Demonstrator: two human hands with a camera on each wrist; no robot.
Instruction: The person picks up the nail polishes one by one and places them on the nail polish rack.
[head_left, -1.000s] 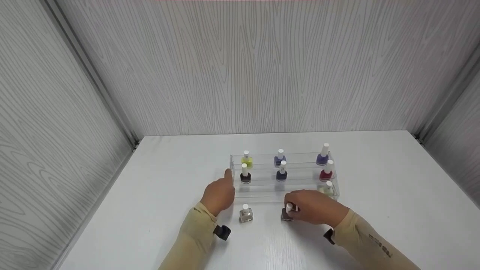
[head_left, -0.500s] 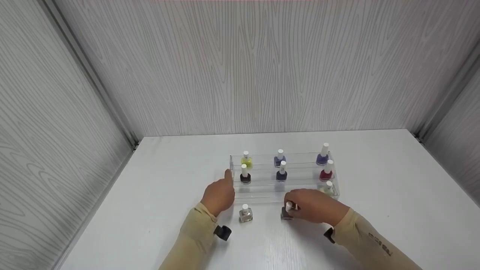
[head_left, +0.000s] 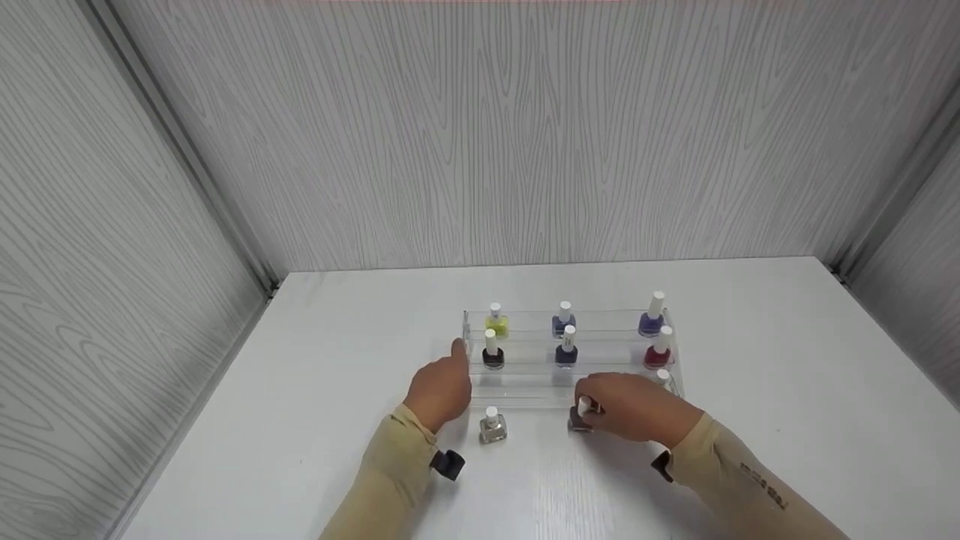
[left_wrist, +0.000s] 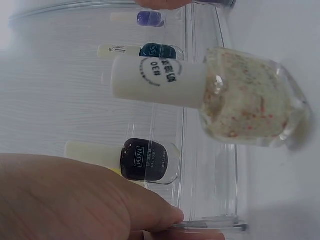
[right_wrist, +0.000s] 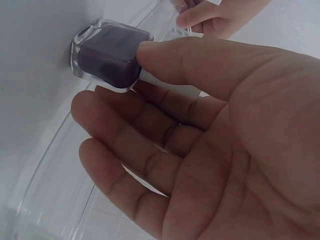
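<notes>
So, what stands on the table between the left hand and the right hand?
In the head view, one clear glitter polish bottle stands between the left hand and the right hand, touching neither.

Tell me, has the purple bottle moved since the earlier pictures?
Yes. The purple bottle, held by the right hand, has shifted slightly toward the rack.

2 bottles (head_left: 492,425) on table (head_left: 750,390) before rack (head_left: 525,390); 7 inside

place: staged recording booth | evidence: wood-grain panel walls (head_left: 480,135), bare white table (head_left: 750,375)
</notes>
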